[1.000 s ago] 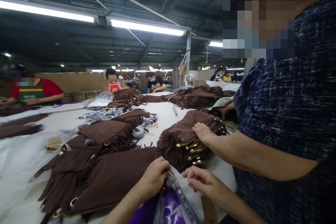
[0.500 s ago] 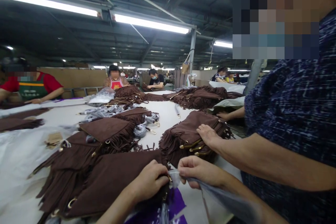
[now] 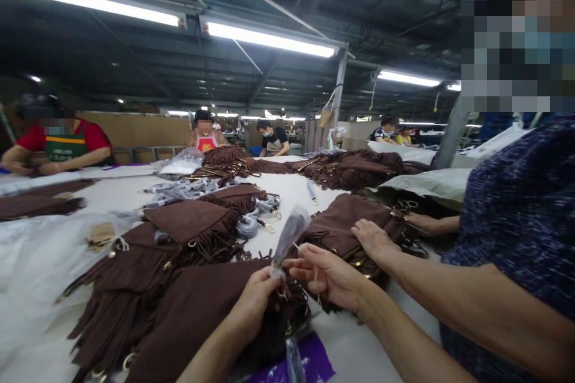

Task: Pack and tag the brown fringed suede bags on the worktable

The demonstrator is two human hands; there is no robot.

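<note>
Over 1 fringed bag, left hand and right hand grip 1 plastic wrapper.

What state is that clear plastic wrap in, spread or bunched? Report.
Bunched and upright: the plastic wrap stands as a narrow twist, held by left hand and right hand.

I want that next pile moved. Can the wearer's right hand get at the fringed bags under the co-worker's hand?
Probably not freely: the right hand is pinching a clear plastic wrapper, and the co-worker's hand lies on the fringed bags, though close by.
</note>
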